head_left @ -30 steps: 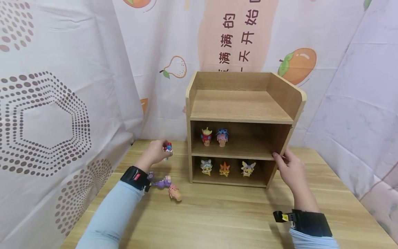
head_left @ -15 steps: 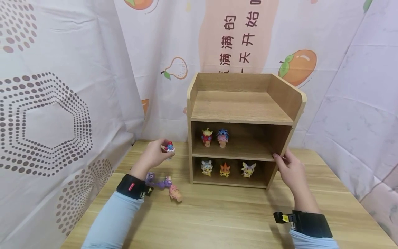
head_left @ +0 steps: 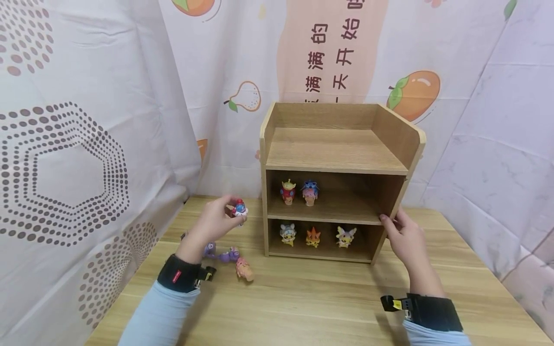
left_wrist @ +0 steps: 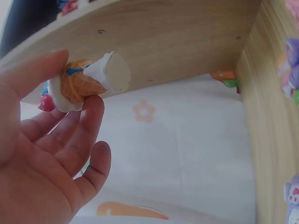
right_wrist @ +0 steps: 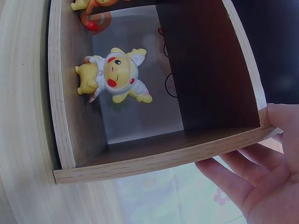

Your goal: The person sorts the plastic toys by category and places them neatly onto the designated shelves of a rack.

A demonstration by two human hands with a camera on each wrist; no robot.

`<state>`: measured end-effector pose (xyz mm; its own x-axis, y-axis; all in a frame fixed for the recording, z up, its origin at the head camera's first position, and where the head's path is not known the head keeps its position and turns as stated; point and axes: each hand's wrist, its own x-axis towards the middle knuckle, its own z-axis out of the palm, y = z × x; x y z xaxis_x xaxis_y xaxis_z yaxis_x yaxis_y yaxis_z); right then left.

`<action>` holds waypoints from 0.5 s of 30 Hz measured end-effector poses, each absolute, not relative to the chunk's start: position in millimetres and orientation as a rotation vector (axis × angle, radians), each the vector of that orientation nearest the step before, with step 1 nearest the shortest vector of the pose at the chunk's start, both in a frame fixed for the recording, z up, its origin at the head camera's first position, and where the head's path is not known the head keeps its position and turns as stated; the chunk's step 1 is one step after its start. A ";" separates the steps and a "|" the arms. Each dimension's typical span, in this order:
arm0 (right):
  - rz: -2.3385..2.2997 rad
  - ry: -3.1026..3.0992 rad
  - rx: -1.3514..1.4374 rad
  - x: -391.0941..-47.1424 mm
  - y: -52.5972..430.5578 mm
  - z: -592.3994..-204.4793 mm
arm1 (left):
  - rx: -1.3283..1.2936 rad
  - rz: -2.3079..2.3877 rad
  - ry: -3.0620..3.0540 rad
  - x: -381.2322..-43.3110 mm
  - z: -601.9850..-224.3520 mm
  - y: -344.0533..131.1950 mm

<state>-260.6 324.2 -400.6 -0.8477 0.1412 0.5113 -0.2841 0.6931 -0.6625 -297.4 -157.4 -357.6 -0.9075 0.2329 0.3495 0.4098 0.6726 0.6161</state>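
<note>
Currently, an ice-cream-cone figurine is pinched between the thumb and fingers of the left hand, held above the bench just left of the wooden shelf unit. The unit's right side panel is gripped by the right hand, thumb at the front edge.

One shelf unit, two cone figurines set mid-level, three costumed figurines below, one held figurine, at least three loose figurines laid toward the table's left edge
</note>
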 end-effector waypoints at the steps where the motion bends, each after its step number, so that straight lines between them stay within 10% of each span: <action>1: 1.048 -2.366 0.109 -260.6 324.2 -400.6 | -0.529 -1.062 -2.637 -295.0 -357.0 -156.7; 15: 1.073 -2.375 0.094 -260.8 324.2 -401.8 | -0.665 -1.068 -2.562 -265.7 -343.4 -139.6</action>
